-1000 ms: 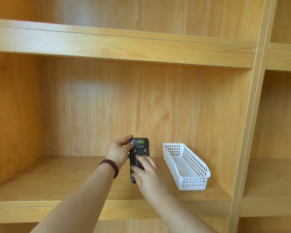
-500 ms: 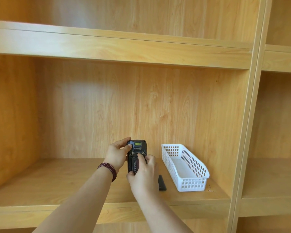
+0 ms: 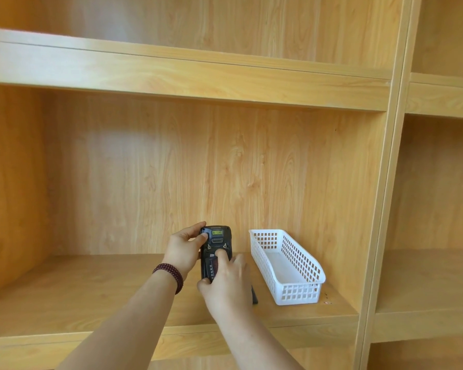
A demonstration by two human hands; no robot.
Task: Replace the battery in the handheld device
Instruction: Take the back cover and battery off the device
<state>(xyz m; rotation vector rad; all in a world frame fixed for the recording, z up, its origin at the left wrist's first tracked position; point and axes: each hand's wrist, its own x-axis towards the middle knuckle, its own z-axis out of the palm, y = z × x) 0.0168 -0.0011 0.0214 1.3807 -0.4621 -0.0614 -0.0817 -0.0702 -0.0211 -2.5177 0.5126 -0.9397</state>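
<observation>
Black handheld device (image 3: 216, 243) held upright above the wooden shelf (image 3: 91, 295), back side toward the camera, cover off.

Gripped on its left edge by the left hand (image 3: 183, 251), fingers curled around the top corner, thumb against the near face. Pressed at the open battery bay by the right hand (image 3: 229, 283), fingers close together, thumb under the lower end. Dark flat piece (image 3: 254, 296) lying on the shelf just behind the right hand, mostly hidden. White perforated basket (image 3: 300, 293) standing near, to the right. Beaded bracelet (image 3: 170, 276) on the left wrist.
</observation>
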